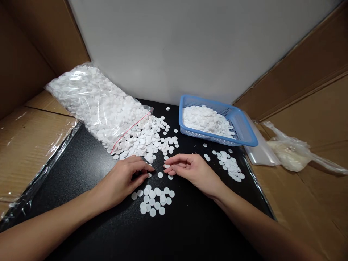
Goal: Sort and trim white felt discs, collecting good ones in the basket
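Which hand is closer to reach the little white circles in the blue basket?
Probably the right hand. The blue basket sits on the right of the black table, just beyond that hand. The left hand lies nearer the clear bag of discs and would have to cross over.
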Available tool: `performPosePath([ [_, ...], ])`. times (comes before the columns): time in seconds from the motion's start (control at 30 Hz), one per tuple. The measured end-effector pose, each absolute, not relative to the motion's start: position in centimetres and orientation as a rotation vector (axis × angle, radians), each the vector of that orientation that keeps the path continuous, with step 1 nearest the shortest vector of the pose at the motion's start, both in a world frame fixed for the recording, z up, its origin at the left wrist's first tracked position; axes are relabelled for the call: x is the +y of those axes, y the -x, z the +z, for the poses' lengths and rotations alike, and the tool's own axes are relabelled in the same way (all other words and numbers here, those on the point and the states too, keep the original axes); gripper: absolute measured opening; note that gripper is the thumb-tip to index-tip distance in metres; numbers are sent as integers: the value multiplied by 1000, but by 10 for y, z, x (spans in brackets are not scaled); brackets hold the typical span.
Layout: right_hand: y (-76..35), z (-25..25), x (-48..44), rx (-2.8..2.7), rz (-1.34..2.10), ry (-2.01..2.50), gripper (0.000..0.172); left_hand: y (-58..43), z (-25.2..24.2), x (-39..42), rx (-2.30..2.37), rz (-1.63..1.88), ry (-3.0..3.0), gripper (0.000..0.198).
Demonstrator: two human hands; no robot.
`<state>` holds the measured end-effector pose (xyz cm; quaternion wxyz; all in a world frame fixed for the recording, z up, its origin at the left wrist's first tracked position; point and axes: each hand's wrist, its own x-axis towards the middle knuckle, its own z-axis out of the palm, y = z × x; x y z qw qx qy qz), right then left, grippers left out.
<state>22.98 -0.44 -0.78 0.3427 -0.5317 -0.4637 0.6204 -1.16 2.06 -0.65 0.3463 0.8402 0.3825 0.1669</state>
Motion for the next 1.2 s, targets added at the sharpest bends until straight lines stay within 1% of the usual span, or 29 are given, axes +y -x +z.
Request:
performPosePath([
  [0.13,-230,-9,-3,-1249,1587,1381,32,12,-8,20,993,462,-2161,18],
  [0.33,-235,-2,-1,-1345,1270,1452,36,11,-5,20,985,596,-2158,4],
  [0.47,-239,5,-3,-1330,1342,1406,31,12,3,20,1013,648,-2166,21],
  [0.57,-240,8,-8,-1365,1394,1391,27,13,10,20,1034,620,-2197,34],
  [0.63,-240,9,-14,-1452,1407,1403,20,12,14,20,1039,580,-2237,42],
  [0.67,-239,8,-17,-1507,1396,1417,15,10,16,20,1042,559,-2265,41],
  [0.7,-237,8,-20,-1554,1370,1432,10,7,18,21,1047,531,-2298,36],
  [0.73,-236,6,-23,-1587,1340,1445,7,3,19,21,1055,491,-2336,27],
  [0.8,-233,3,-29,-1603,1303,1460,9,-6,22,22,1065,368,-2413,8],
  [0.87,-232,-1,-33,-1564,1302,1462,9,-18,24,23,1057,240,-2472,7],
  [0.93,-233,-4,-34,-1504,1317,1464,11,-29,24,24,1042,184,-2500,3],
  [1.03,-237,-6,-33,-1373,1383,1426,19,-42,22,24,1017,224,-2486,5],
  [1.13,-240,-4,-31,-1229,1408,1350,30,-51,20,25,950,315,-2341,14],
  [1.2,-241,-1,-31,-1184,1377,1325,33,-54,20,25,923,337,-2223,18],
])
